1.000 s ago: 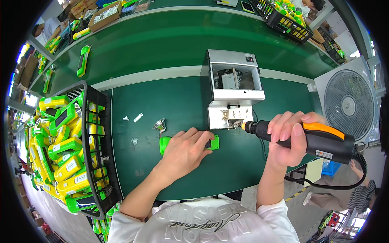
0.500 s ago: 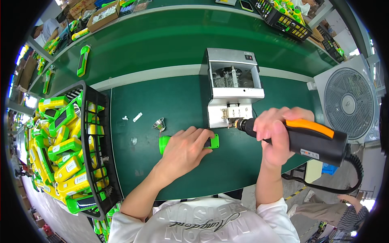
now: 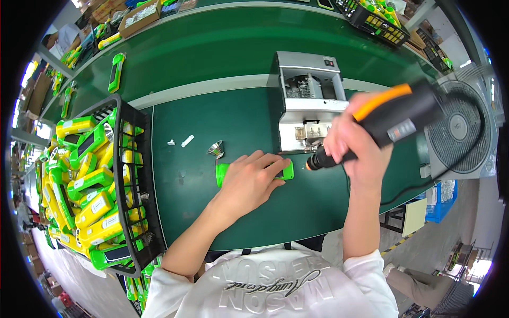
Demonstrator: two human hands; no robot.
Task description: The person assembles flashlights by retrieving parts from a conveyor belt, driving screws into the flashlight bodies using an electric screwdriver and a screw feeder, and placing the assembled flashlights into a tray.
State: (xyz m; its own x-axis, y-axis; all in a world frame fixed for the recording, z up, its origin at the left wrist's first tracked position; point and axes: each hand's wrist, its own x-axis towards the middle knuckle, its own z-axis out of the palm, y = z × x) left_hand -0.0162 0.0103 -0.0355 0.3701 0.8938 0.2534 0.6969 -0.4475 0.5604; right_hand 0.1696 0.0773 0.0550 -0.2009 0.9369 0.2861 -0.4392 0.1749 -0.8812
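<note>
Two hands: both are occupied, and both are seen from above.
Left hand: it is laid over a green flashlight; the fingers are bent and slightly spread, the thumb is set at the near edge, and the flashlight is held between them.
Flashlight's place: it is laid flat on the green table, nearer the body than the silver machine and to its left; its middle is covered by the hand, while both ends are left in view.
Right hand: its fingers are wrapped closed round a black and orange driver, whose tip is pointed left and down, near the flashlight's right end, with a gap in between.
Just changed: half a second earlier the tip was held at the machine's front; it has since been drawn away, and the tool has been swung to a steeper slant. The flashlight has been kept under the left hand.
What that means: the machine seems to have been left and the driver brought to the flashlight's side; whether anything is carried on the tip cannot be told.
Writing: raised block letters and dark script are borne by the white shirt; the driver's pale label is too blurred to be read.
</note>
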